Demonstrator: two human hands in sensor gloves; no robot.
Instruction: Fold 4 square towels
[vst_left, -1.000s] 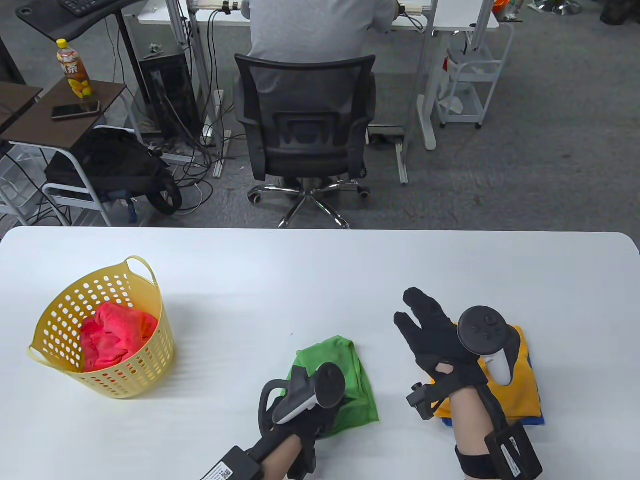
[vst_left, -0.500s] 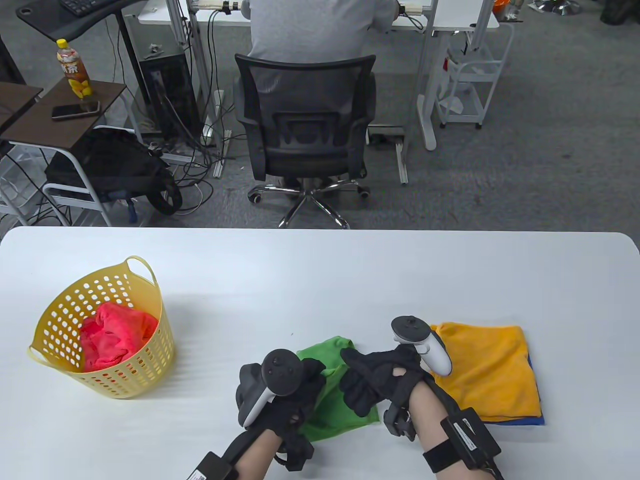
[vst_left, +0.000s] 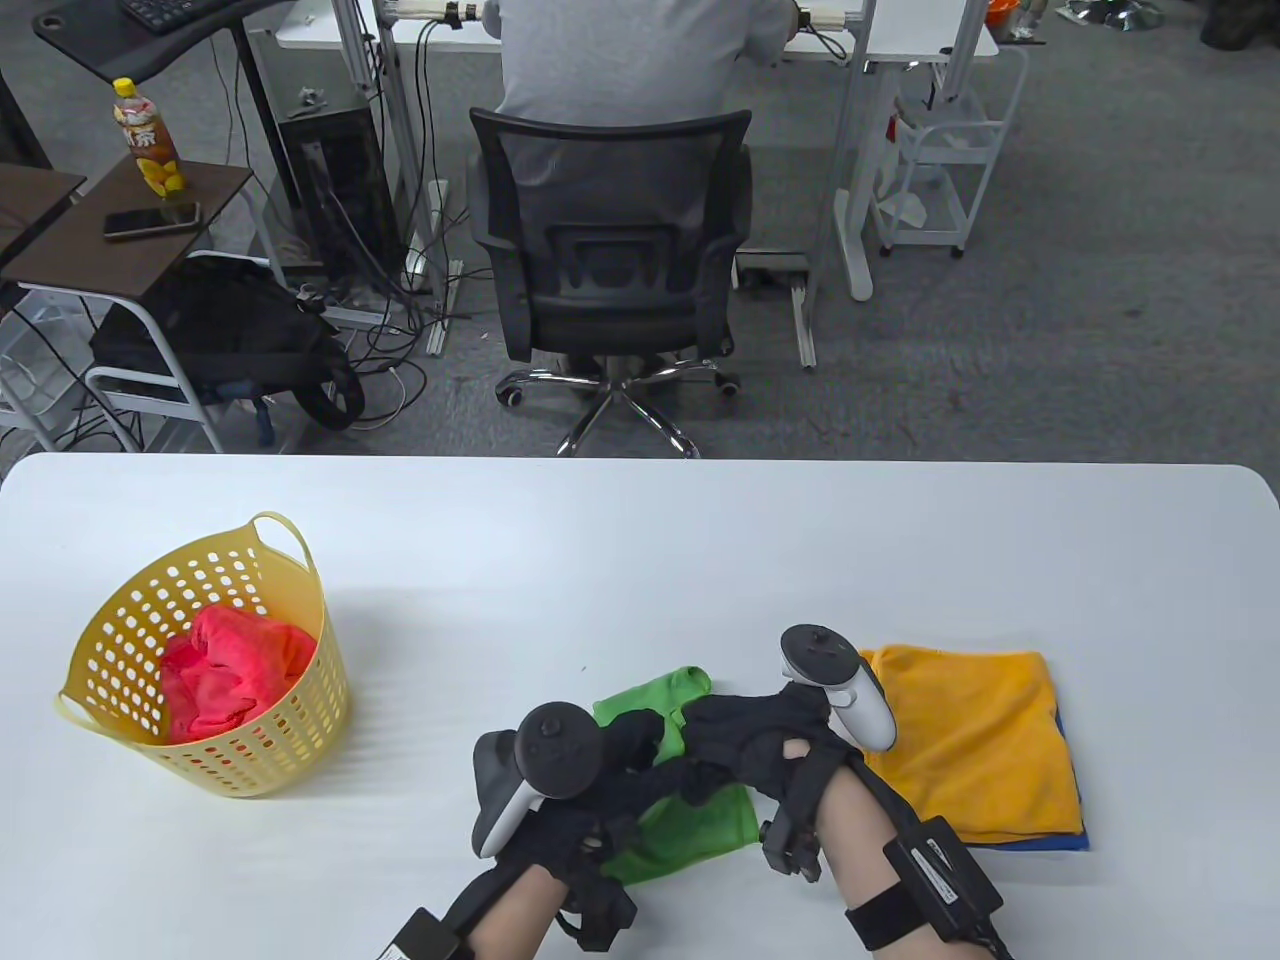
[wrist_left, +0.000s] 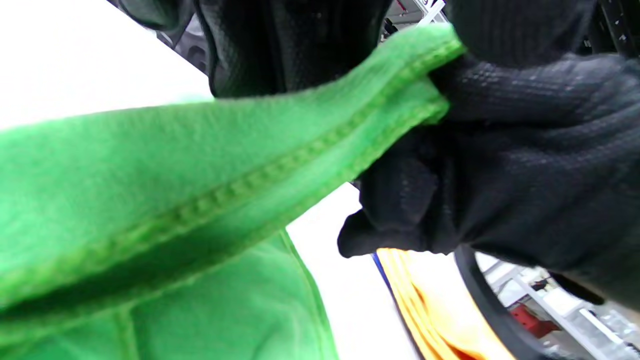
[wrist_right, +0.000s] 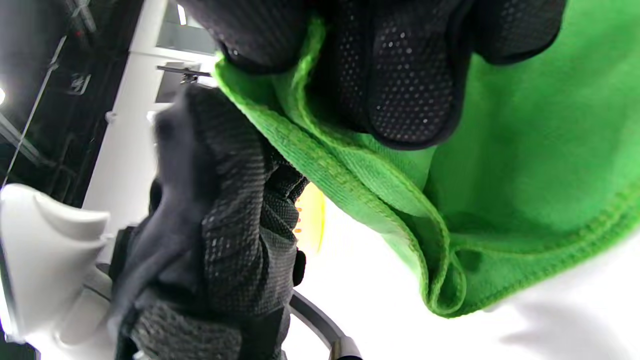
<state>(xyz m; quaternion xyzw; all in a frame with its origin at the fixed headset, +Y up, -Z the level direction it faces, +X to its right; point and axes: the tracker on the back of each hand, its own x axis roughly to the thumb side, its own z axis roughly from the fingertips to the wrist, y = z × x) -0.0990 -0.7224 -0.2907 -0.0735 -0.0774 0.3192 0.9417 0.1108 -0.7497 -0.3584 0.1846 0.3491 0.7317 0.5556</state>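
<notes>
Writing: bottle (vst_left: 146, 140) on the far-left side table carries a yellow label with characters, too small to read. Label on the right forearm strap, print illegible.

Green towel (vst_left: 690, 815) lies on the white table (vst_left: 640, 560) at near centre, partly bunched, between the two hands. Left hand (vst_left: 590, 790) sits on its left part; in the left wrist view the towel's stitched hem (wrist_left: 300, 160) runs taut toward the right hand (wrist_left: 500, 175), whose fingers are closed over the hem's end. Left-hand fingers are curled and against the cloth; whether they actually pinch it I cannot tell.

Right hand (vst_left: 760, 745) reaches left across the towel's far part. In the right wrist view its fingertips (wrist_right: 410, 90) press a doubled green edge (wrist_right: 350, 165), closed narrow on it; the left hand (wrist_right: 225, 225) is just beside.

Orange towel (vst_left: 975, 740), folded flat, lies to the right, stacked on a blue towel (vst_left: 1050, 843) showing only at the near edge.

Yellow basket (vst_left: 90, 690) at left on the table holds a crumpled red towel (vst_left: 230, 680).
</notes>
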